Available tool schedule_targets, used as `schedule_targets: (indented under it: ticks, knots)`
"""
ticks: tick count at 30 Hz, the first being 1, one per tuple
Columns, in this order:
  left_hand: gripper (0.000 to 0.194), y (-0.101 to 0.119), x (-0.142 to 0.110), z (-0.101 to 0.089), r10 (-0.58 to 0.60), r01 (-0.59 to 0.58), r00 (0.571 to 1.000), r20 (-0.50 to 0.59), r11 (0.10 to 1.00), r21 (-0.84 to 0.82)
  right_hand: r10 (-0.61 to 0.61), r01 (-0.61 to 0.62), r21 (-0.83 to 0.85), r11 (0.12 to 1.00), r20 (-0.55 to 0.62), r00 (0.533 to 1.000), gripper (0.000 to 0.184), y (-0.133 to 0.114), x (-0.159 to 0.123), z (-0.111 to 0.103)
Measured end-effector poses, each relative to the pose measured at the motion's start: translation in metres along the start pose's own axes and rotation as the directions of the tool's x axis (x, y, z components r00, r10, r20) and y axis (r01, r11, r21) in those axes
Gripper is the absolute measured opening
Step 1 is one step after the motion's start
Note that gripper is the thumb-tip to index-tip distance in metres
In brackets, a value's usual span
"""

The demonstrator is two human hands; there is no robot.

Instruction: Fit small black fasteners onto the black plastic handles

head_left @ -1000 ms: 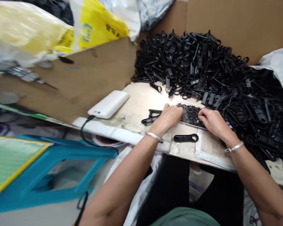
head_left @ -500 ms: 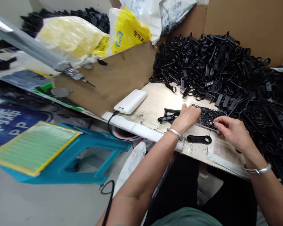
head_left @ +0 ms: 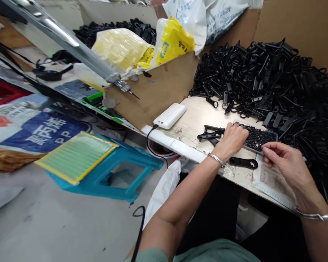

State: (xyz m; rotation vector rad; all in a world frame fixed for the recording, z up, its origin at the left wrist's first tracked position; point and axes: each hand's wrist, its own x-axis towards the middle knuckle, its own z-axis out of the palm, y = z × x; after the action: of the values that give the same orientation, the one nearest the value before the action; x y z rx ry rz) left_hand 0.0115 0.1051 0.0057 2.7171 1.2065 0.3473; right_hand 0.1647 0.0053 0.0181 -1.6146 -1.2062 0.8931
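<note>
1. Your left hand curls over the clear tray's left end, by the small black pieces; its grip is hidden. Pressing there might tip the tray and spill them.
2. Your right hand, thumb and forefinger nearly together, is by the tray's near right corner; I can't make out anything pinched. A loose pinch could drop a piece.
3. The lone black part lies near the desk's front edge; a brushing wrist might knock it off.
4. Bumping the heap toward the back edge could slide parts onto the tray.
</note>
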Motion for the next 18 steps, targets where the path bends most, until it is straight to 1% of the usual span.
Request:
schedule_targets:
  ticks: [3,6,8,10,11,12,13,14,16,18]
  knots:
    - [0.025,-0.001,0.003,-0.002,-0.03,0.029,0.999,-0.016,0.998,-0.05,0.031,-0.03,0.069,0.997,-0.012,0.999,0.035,0.007,-0.003,-0.003]
    - [0.026,-0.004,0.003,-0.008,-0.075,0.069,0.996,-0.04,0.99,-0.126,0.07,-0.064,0.202,0.977,-0.024,0.997,0.034,0.009,-0.005,-0.001]
    - [0.029,-0.008,0.001,-0.011,-0.089,0.076,0.994,-0.064,0.981,-0.179,0.098,-0.086,0.282,0.956,-0.029,0.995,0.035,0.008,-0.007,0.002]
    - [0.031,-0.013,-0.002,-0.012,-0.089,0.061,0.992,-0.094,0.963,-0.264,0.121,-0.106,0.339,0.935,-0.024,0.992,0.037,0.006,-0.008,0.006]
    - [0.031,-0.015,-0.004,-0.012,-0.097,0.056,0.99,-0.107,0.942,-0.331,0.133,-0.117,0.367,0.923,-0.017,0.991,0.037,0.005,-0.008,0.008]
    - [0.029,-0.017,-0.006,-0.011,-0.131,0.069,0.985,-0.111,0.892,-0.446,0.144,-0.13,0.395,0.909,-0.006,0.99,0.037,0.004,-0.008,0.009]
    - [0.027,-0.018,-0.007,-0.01,-0.18,0.096,0.979,-0.092,0.817,-0.569,0.152,-0.14,0.422,0.896,0.005,0.988,0.036,0.003,-0.009,0.01]
    - [0.023,-0.018,-0.01,-0.009,-0.23,0.126,0.971,-0.057,0.706,-0.697,0.152,-0.141,0.448,0.883,0.011,0.988,0.035,0.002,-0.01,0.011]
    - [0.015,-0.014,-0.016,-0.009,-0.306,0.148,0.952,0.015,0.415,-0.898,0.13,-0.116,0.489,0.864,0.006,0.991,0.033,0.0,-0.012,0.014]
    - [0.008,-0.006,-0.026,-0.009,-0.341,0.085,0.939,0.04,0.117,-0.989,0.103,-0.082,0.529,0.845,-0.01,0.995,0.03,-0.001,-0.017,0.018]
